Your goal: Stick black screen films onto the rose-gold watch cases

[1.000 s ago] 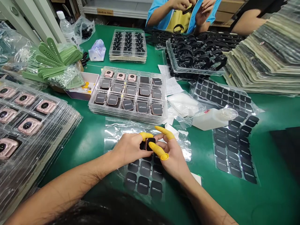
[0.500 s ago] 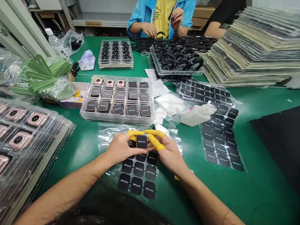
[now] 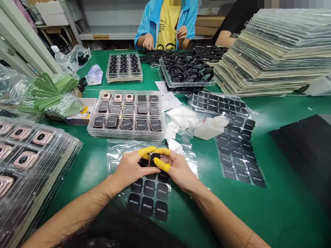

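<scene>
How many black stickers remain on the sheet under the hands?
7 show on the sticker sheet: three in the row nearest, three above, one beside the right hand. The left hand may hide others.

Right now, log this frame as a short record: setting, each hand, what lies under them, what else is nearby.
setting: green table, person opposite
left hand: yellow-capped fingers on watch body
right hand: yellow-capped fingers on the same watch body
under hands: sticker sheet
ahead: tray of watch bodies
left: stacked trays of pink watches
right: white bottle, second sticker sheet
</scene>
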Motion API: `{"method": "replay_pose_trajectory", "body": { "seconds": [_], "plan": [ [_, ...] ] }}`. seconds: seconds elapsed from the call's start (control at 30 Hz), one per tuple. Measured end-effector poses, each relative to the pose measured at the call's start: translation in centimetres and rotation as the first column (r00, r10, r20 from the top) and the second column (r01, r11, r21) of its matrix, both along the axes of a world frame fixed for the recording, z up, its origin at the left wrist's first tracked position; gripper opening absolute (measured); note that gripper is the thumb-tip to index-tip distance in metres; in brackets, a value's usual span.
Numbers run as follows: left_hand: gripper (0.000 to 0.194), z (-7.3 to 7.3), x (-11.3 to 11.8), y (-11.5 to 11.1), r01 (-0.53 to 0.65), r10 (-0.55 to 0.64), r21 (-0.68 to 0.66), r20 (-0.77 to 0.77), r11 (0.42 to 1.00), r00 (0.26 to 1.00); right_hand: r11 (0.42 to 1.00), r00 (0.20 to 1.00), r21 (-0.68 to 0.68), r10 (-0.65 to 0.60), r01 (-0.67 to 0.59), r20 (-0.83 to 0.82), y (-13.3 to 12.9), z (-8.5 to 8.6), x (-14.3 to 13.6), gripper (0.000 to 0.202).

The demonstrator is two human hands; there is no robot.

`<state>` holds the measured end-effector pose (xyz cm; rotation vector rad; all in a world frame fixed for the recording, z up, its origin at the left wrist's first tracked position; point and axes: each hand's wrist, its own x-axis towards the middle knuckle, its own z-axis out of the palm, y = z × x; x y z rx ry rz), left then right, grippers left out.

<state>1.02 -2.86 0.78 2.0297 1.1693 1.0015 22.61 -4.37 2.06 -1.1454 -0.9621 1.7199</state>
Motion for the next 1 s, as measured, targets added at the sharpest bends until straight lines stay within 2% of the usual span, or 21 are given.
{"method": "replay_pose_trajectory", "body": {
  "seconds": [0.07,0.1,0.2,0.27,0.43,0.6,0.8,1.0],
  "plan": [
    [0.076,0.0,0.1,-0.2,-0.01,-0.001,0.159,0.068,0.987,0.998,1.0,0.993,-0.003,0.001,-0.002,-0.115,-0.1,0.2,0.0,0.057],
    [0.075,0.0,0.2,-0.2,-0.018,-0.007,0.255,0.096,0.967,0.995,1.0,0.987,0.003,-0.009,0.009,-0.159,-0.2,0.3,0.0,0.056],
    [0.053,0.1,0.4,0.1,-0.031,-0.04,0.499,0.13,0.866,0.991,0.997,0.98,0.059,-0.037,0.049,-0.193,-0.5,0.3,0.1,0.049],
    [0.039,0.2,0.5,0.4,-0.016,-0.077,0.578,0.136,0.816,0.988,0.994,0.983,0.099,-0.025,0.044,-0.182,-0.7,0.0,0.3,0.043],
    [0.03,0.3,0.8,0.5,0.034,-0.184,0.647,0.165,0.762,0.969,0.989,0.984,0.15,0.021,0.006,-0.179,-0.8,-0.4,0.8,0.037],
    [0.007,0.0,0.9,0.5,0.001,-0.163,0.667,0.181,0.745,0.97,0.982,0.984,0.188,0.026,0.007,-0.174,-1.0,-0.3,0.8,0.03],
    [0.01,0.3,0.9,0.4,0.036,-0.221,0.629,0.218,0.777,0.95,0.965,0.99,0.258,-0.015,0.051,-0.142,-1.2,0.0,1.0,0.019],
    [0.016,1.0,1.2,0.2,0.027,-0.193,0.617,0.204,0.786,0.96,0.95,0.991,0.309,-0.007,0.049,-0.134,-0.9,0.7,1.0,0.012]
  ]
}}
